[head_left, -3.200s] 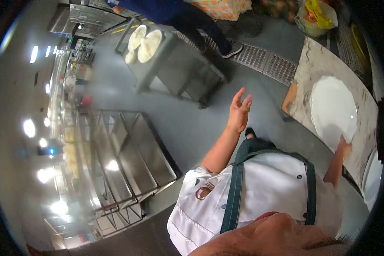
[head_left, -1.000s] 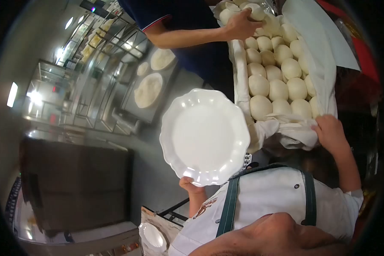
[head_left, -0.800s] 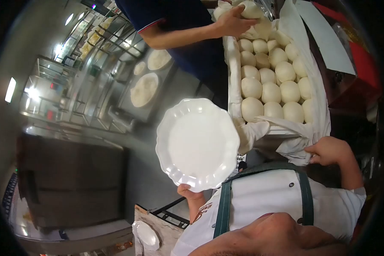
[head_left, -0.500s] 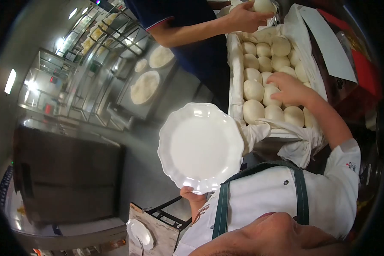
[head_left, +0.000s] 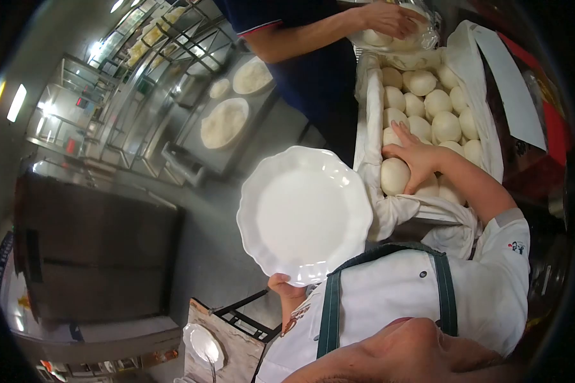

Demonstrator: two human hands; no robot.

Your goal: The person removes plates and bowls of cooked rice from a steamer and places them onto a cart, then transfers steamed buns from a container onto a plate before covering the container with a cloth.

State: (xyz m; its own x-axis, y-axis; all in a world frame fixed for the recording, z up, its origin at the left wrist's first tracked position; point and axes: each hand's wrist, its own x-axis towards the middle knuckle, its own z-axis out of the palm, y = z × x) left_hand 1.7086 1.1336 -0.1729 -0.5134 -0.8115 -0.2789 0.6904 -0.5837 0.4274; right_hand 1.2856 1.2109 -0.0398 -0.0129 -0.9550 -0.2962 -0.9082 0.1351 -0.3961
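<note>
My left hand (head_left: 286, 286) grips the lower rim of a white scalloped plate (head_left: 305, 217), thumb on top, with nothing on the plate. My right hand (head_left: 421, 159) reaches over the pale round balls in a long box, fingers spread over and between them, the thumb beside a front ball (head_left: 395, 177). White cloth (head_left: 485, 121) lines the box and hangs over its near edge. Behind the box, a co-worker's hand (head_left: 396, 20) is at a clear plastic wrapping (head_left: 431, 35) with pale balls in it.
A metal cart (head_left: 195, 143) left of the co-worker carries plates of white food (head_left: 225, 124). At lower left is a marbled table (head_left: 236, 348) with a white dish (head_left: 203, 345). A dark cabinet (head_left: 99, 249) stands left; a red box (head_left: 546, 169) lies right.
My right hand has let go of the cloth at the box's near edge and moved in over the balls. The plate, picked up earlier, stays in my left hand. The co-worker's hand has shifted over the wrapping.
</note>
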